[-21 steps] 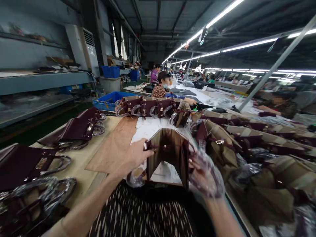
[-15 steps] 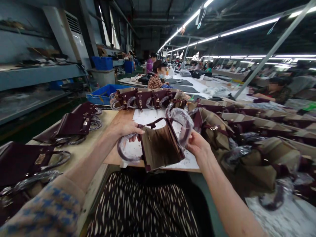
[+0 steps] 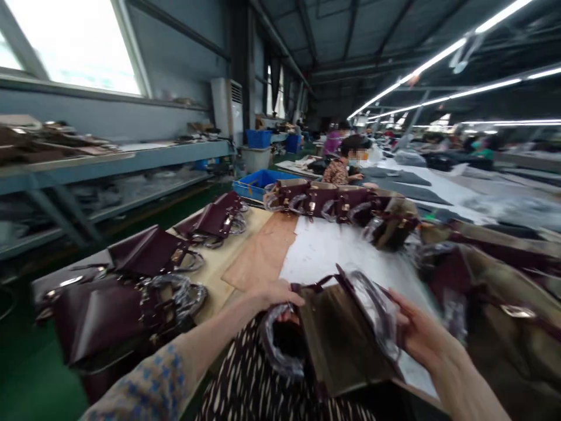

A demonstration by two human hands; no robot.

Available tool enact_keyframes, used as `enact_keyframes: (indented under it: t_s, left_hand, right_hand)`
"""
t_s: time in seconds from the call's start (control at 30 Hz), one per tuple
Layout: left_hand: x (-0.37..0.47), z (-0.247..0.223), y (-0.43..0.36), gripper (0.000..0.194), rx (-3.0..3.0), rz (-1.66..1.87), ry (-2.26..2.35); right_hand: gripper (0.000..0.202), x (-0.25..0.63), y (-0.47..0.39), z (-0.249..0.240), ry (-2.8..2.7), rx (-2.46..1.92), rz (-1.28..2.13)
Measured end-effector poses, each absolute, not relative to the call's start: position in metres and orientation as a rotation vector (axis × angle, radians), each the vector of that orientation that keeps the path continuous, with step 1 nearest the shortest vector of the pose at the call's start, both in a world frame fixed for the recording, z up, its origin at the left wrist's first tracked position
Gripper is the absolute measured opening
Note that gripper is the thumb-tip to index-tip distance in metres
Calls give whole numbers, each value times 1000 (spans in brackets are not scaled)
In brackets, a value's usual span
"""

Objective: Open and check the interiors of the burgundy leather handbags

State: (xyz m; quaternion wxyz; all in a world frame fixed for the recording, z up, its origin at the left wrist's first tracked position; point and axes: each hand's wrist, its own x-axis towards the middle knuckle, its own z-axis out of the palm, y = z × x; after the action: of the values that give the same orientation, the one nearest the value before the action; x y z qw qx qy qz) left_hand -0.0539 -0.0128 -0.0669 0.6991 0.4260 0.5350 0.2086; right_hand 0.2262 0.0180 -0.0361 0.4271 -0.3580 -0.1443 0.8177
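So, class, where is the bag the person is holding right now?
In the head view, the held bag is low, right of centre, between the left hand and the right hand.

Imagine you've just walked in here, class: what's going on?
Someone is holding a handbag, left hand on one side and right hand on the other. Its handles are wrapped in clear plastic. More bags lie on the table to the left, and others stand in a row at its far end. Beyond them are a blue bin and a co-worker.
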Motion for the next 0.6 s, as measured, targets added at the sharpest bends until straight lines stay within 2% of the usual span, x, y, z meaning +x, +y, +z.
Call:
enact_keyframes:
  t_s: [0.2, 0.43, 0.6]
  left_hand:
    - [-55, -96, -59, 13, 737, 703, 1071]
    - [-58, -117, -89, 19, 537, 1012, 1094]
    - [-43, -131, -120, 26, 397, 1019, 977]
  right_hand:
    - [16, 193, 7, -44, -683, -993, 2056]
    - [26, 137, -41, -22, -1303, -1097, 1812]
    - [33, 117, -63, -22, -1864, -1192, 1599]
